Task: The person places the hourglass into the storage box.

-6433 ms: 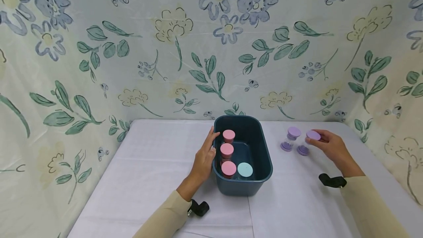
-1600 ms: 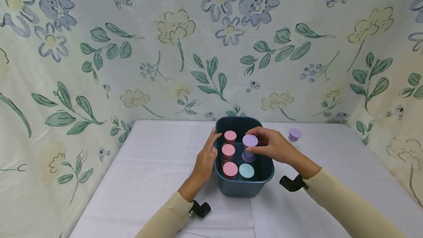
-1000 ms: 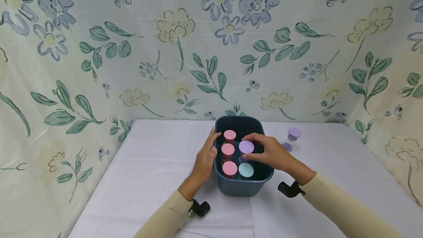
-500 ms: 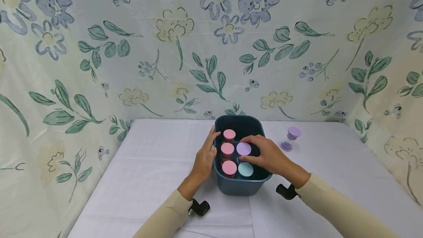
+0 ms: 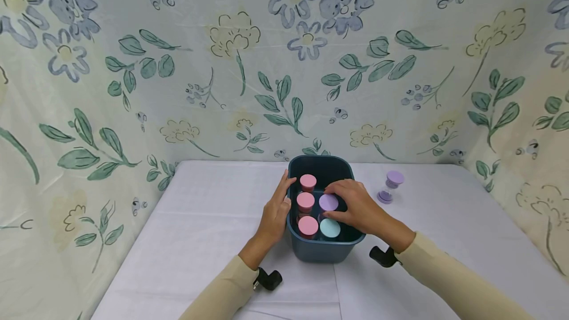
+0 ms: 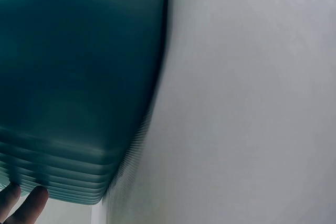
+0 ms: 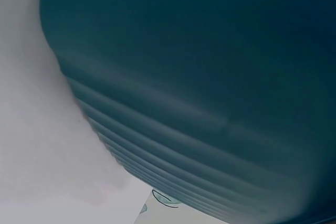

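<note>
A dark blue bin stands in the middle of the table. My left hand rests along its left wall with fairly straight fingers, a fingertip at the rim; two of its fingertips show against the ribbed side in the left wrist view. Inside the bin, my right hand holds a purple-capped sand timer between thumb and fingers. Left of it stand pink-capped timers in a column: back, middle and front. A light-blue-capped timer stands just in front of the purple one.
Another purple sand timer stands upright on the white-clothed table, right of the bin. A floral cloth hangs behind the table. Only the bin's outer wall fills most of the right wrist view.
My right hand took a purple sand timer from the table on the right, carried it left into the bin and lowered it behind the light-blue cap. The left hand stayed at the bin.
</note>
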`<act>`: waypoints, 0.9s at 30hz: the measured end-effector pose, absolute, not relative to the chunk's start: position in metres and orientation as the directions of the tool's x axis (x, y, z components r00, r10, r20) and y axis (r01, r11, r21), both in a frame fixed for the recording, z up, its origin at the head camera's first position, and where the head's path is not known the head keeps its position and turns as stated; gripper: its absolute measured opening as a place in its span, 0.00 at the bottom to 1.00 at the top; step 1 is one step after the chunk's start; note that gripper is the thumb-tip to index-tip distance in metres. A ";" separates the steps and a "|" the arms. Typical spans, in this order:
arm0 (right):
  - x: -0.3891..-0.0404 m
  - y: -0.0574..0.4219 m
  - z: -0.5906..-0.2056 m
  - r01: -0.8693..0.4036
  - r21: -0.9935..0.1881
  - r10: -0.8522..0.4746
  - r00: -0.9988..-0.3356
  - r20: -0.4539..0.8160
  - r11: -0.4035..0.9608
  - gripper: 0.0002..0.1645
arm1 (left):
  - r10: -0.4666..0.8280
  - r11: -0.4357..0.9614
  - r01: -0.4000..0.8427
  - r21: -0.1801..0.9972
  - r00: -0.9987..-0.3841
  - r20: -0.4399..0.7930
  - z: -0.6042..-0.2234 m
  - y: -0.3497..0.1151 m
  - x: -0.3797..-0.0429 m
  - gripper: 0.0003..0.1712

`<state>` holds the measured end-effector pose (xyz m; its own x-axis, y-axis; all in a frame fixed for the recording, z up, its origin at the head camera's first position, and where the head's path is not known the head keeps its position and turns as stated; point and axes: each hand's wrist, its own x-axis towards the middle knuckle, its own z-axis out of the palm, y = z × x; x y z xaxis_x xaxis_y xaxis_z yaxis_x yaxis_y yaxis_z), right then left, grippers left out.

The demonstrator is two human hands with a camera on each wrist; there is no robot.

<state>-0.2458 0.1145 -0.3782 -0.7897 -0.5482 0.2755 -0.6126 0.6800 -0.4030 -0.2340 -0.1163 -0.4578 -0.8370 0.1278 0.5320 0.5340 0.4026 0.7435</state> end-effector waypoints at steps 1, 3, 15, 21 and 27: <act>-0.246 0.114 -0.378 -0.615 -0.393 -0.550 -0.788 0.277 0.683 0.31 | 0.127 0.402 0.533 0.744 -0.838 0.531 -0.458 -0.116 -0.234 0.30; -0.246 0.114 -0.379 -0.613 -0.380 -0.549 -0.790 0.273 0.693 0.32 | 0.125 0.405 0.529 0.746 -0.840 0.528 -0.458 -0.116 -0.234 0.30; -0.247 0.113 -0.380 -0.571 -0.365 -0.514 -0.821 0.247 0.736 0.26 | 0.126 0.403 0.535 0.743 -0.836 0.533 -0.458 -0.117 -0.235 0.30; -0.247 0.113 -0.379 -0.552 -0.362 -0.504 -0.834 0.224 0.751 0.24 | 0.122 0.409 0.536 0.739 -0.834 0.538 -0.459 -0.116 -0.235 0.29; -0.248 0.112 -0.379 -0.565 -0.332 -0.518 -0.825 0.225 0.755 0.24 | 0.121 0.411 0.539 0.735 -0.831 0.542 -0.460 -0.116 -0.236 0.29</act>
<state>-0.2483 0.1125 -0.3788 -0.8252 -0.5181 0.2251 -0.5649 0.7554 -0.3320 -0.2355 -0.1161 -0.4597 -0.8315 0.1214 0.5422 0.5393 0.4109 0.7351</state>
